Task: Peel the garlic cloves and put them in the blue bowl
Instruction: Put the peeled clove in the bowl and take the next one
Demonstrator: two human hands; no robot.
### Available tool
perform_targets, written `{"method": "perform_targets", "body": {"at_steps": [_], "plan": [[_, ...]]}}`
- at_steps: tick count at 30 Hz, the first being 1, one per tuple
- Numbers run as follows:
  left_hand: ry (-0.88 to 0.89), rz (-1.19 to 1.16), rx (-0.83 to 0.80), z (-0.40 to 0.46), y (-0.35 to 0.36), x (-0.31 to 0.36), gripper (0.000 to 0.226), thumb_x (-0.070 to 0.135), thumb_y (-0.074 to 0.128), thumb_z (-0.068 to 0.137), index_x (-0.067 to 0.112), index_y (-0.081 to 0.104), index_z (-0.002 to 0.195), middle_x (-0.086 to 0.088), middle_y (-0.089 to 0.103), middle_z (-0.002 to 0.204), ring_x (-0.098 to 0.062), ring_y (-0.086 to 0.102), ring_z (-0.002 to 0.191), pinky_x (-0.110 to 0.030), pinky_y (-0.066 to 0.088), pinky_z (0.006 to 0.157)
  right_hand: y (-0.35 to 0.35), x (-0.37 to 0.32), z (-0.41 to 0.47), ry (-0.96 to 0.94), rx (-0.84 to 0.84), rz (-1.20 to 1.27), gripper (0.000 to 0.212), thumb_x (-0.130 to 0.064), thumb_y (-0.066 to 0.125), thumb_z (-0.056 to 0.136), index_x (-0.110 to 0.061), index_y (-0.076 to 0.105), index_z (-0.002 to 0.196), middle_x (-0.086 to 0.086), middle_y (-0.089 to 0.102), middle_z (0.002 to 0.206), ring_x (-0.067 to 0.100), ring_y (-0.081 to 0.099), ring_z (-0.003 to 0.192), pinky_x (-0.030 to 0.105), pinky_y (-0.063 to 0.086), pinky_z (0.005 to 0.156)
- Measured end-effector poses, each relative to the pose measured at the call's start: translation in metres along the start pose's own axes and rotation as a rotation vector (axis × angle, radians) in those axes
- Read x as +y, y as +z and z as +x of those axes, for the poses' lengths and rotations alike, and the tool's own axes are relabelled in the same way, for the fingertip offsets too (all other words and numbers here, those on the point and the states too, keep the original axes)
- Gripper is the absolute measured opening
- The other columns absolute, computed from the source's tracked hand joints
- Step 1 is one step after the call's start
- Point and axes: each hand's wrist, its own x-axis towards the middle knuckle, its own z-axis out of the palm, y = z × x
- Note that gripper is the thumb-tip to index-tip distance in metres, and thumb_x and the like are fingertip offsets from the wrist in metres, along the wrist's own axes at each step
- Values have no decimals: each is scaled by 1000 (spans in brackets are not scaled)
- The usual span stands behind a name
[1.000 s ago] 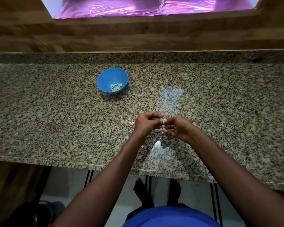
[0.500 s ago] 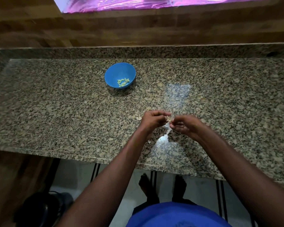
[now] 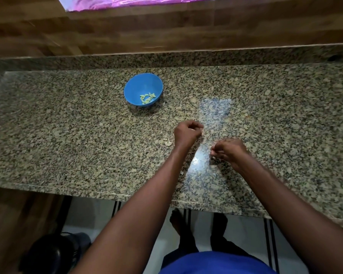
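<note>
A blue bowl (image 3: 143,89) stands on the granite counter (image 3: 67,135), holding several peeled pale-green garlic cloves (image 3: 147,98). My left hand (image 3: 186,133) is closed over the counter's middle, pinching a small pale garlic clove (image 3: 202,131) at its fingertips. My right hand (image 3: 229,150) is lower and to the right, fingers pinched together near the counter; a bit of skin may be in them, but it is too small to tell. A garlic remnant with a stem (image 3: 167,142) lies just left of my left wrist.
Small scraps of garlic skin (image 3: 181,173) lie on the counter near my forearms. A wooden wall (image 3: 186,30) rises behind the counter. Below the front edge are a tiled floor, my feet and a dark round object (image 3: 53,254) at lower left.
My hands, joined at the clove before, have pulled apart: the left stays up with the clove, the right has dropped down and to the right. The camera view has shifted.
</note>
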Motion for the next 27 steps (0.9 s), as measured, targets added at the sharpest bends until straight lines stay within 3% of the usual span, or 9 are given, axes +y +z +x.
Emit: {"method": "perform_targets", "body": {"at_steps": [4, 6, 11, 14, 17, 23, 27], "plan": [[61, 136, -7, 17, 10, 5, 18, -4, 69, 87, 12, 74, 94, 2, 73, 93, -14, 71, 90, -26, 62, 79, -2, 1, 2, 23, 16, -3, 2, 9, 67, 90, 9, 65, 91, 27, 73, 92, 34, 74, 78, 33, 61, 54], [42, 138, -76, 22, 9, 3, 18, -3, 71, 86, 14, 74, 92, -1, 74, 94, -15, 72, 91, -31, 63, 85, -4, 2, 4, 24, 6, -9, 8, 6, 66, 91, 11, 66, 97, 27, 73, 93, 31, 73, 74, 30, 58, 50], [-44, 0, -215, 17, -2, -8, 15, -3, 69, 90, 9, 75, 96, -4, 75, 98, -13, 68, 83, -30, 62, 78, -8, 2, 5, -4, -43, 38, 6, 6, 65, 92, 5, 66, 98, 22, 72, 95, 28, 71, 73, 29, 58, 53], [-133, -146, -265, 10, -5, -8, 16, -5, 67, 92, 8, 75, 97, -10, 75, 107, -20, 70, 90, -38, 62, 86, -6, 1, 9, -30, -37, 42, 7, 4, 66, 92, 2, 71, 96, 21, 75, 96, 30, 74, 79, 36, 62, 69], [-175, -250, -316, 3, -6, -7, 15, -8, 65, 92, 1, 72, 101, -15, 74, 101, -22, 73, 86, -37, 63, 85, -2, -2, 9, -16, -37, 94, 8, 2, 69, 91, 6, 72, 97, 23, 76, 90, 32, 77, 81, 41, 62, 85], [-158, -307, -327, -3, -6, -8, 14, -6, 67, 93, -4, 72, 105, -17, 74, 103, -23, 75, 86, -35, 63, 86, -3, -3, 7, 0, -86, 214, 13, 5, 69, 90, 12, 67, 101, 26, 74, 95, 33, 77, 84, 36, 64, 79], [-116, -294, -332, -9, -7, -8, 21, -4, 76, 87, 0, 72, 107, -10, 76, 95, -23, 75, 90, -37, 62, 89, -6, -3, 10, 35, -193, 295, 19, 8, 68, 90, 13, 66, 108, 25, 73, 105, 32, 77, 92, 34, 64, 83]]}}
